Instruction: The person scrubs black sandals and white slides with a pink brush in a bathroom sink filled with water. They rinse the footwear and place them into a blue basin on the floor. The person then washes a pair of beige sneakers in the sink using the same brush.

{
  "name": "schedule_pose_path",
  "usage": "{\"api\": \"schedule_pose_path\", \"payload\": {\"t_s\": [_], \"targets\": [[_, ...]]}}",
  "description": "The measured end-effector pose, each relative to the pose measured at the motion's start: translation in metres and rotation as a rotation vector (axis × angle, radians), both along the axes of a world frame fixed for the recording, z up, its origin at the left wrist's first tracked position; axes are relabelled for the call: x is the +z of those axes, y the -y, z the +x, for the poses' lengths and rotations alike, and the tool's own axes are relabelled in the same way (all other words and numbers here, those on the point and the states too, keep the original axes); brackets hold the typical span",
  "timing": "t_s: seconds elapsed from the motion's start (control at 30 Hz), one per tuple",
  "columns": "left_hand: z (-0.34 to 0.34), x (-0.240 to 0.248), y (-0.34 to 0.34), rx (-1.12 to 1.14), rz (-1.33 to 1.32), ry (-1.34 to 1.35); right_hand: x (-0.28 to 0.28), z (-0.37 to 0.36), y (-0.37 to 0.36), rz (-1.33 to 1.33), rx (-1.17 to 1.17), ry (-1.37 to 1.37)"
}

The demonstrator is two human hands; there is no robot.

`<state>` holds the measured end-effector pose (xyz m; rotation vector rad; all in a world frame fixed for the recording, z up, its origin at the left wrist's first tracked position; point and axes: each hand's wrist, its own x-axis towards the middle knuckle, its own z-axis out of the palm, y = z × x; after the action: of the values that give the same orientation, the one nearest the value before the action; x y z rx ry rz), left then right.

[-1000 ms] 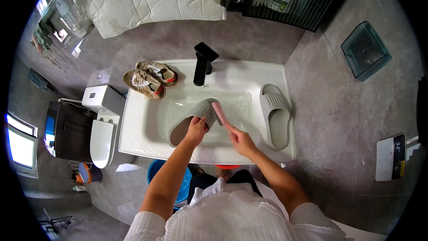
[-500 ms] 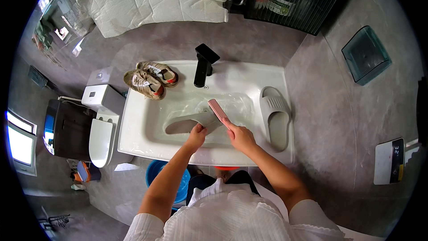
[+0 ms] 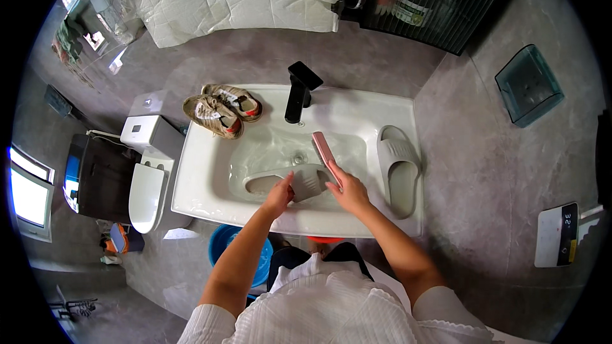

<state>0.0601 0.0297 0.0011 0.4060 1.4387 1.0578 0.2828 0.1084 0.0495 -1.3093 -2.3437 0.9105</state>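
1. Slipper point(image 3: 312, 183), grey, is lying in the water at the centre of the frame, inside the basin point(image 3: 204, 197). Its long axis is running left to right, with the ribbed strap at the right and the open heel at the left.
2. Left hand point(image 3: 280, 196) is pinching the slipper's near edge about midway along; being in contact, it is the nearer hand.
3. Right hand point(image 3: 350, 192) is gripping the brush by its lower end, just beside the slipper's right end. Whether its fingertips are touching the slipper cannot be told.
4. Brush point(image 3: 324, 149), pink, is pointing up and slightly left, its long axis crossing the slipper's. Its bristles are facing left, and its head is standing apart, above the strap; the slipper is thus lying below and left of it.
5. Tap point(image 3: 297, 97), black, is projecting above the brush head and limiting the room there; the drain point(image 3: 298, 158) is showing between brush and slipper.
6. Second slipper point(image 3: 403, 188) is resting along the basin's right side, beyond the right hand.
7. Sneakers point(image 3: 213, 116) are sitting on the basin's upper-left corner, well apart from both hands.
8. Blue bucket point(image 3: 223, 237) is standing below the basin, lower left of centre, partly hidden by the left forearm.
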Motion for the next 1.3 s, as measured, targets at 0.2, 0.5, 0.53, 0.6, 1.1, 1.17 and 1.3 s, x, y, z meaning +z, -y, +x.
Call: {"api": "schedule_pose_path", "payload": {"t_s": [0.2, 0.5, 0.53, 0.6, 1.1, 1.17, 1.3], "targets": [[0.011, 0.013, 0.013, -0.38, 0.454, -0.95, 0.003, -0.038, 0.009, -0.915, -0.401, -0.441], [-0.023, -0.01, 0.028, -0.486, 0.765, -1.241, -0.021, -0.059, -0.013, -1.067, -0.649, -0.953], [-0.033, -0.009, 0.031, -0.414, 0.708, -1.064, -0.022, -0.055, -0.018, -1.054, -0.647, -0.958], [-0.039, 0.032, 0.034, -0.379, 0.311, -0.803, -0.024, -0.046, -0.03, -1.071, -0.607, -0.973], [-0.033, -0.01, 0.022, -0.293, 0.209, -0.693, -0.02, -0.006, 0.005, -0.191, -0.008, -0.077], [-0.026, 0.004, 0.022, -0.303, 0.201, -0.738, 0.011, -0.005, 0.029, -0.016, 0.205, 0.061], [-0.023, 0.008, 0.021, -0.307, 0.21, -0.762, 0.003, -0.017, 0.002, 0.063, 0.109, 0.169]]}}
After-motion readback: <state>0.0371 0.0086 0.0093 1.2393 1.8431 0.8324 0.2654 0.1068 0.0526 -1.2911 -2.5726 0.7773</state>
